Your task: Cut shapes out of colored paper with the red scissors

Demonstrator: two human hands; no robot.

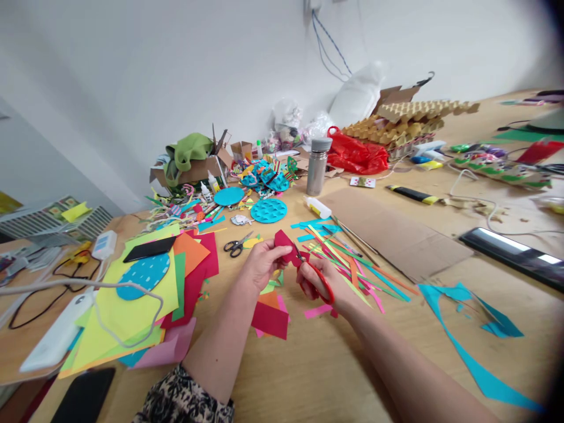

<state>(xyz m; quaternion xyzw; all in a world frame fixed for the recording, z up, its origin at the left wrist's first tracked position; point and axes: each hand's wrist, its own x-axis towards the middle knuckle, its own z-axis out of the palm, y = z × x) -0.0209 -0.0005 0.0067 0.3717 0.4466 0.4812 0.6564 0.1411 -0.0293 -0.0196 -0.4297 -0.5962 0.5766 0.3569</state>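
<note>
My left hand (263,261) pinches a small piece of dark red paper (284,239) above the middle of the table. My right hand (318,283) is closed on red-handled scissors (326,288), whose blades meet the red paper at its right side. Below my hands lie a red paper rectangle (272,320) and orange and pink pieces. Thin coloured paper strips (352,264) are spread to the right of my right hand. A second pair of scissors (237,245), with black handles, rests left of my left hand.
Stacked coloured paper (127,317) with a black phone (150,249) covers the left. Behind stand a steel bottle (316,170), blue discs (268,211) and a glue bottle (318,207). Cardboard (396,235) and blue scraps (476,364) lie on the right.
</note>
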